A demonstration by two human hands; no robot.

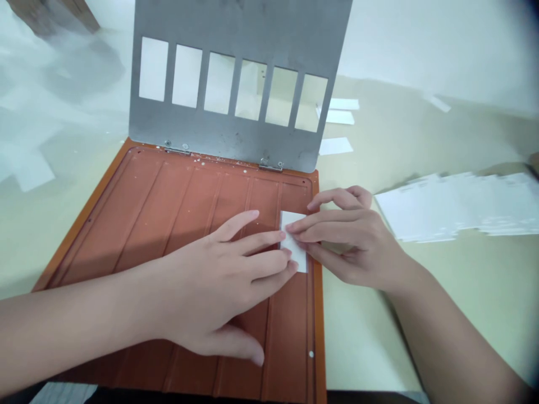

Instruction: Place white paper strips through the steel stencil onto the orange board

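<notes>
A small white card (300, 259) lies on the right-hand strip of a reddish-brown ribbed board (189, 210), near its right edge. My left hand (227, 280) reaches over the board with fingers spread and thumb apart, its fingertips touching the card's left side. From the right, my right hand (353, 238) has its fingers and thumb brought together on the card's upper right part, covering some of it. Hinged to the board's far edge, a grey metal plate (227, 132) with a row of several rectangular openings stands raised.
A fanned stack of white cards (458, 205) lies on the table to the right. Several loose white pieces (337, 146) rest behind the board's right corner. White sheets (33, 165) are at the left, and another person's hand (37, 17) shows at the top left.
</notes>
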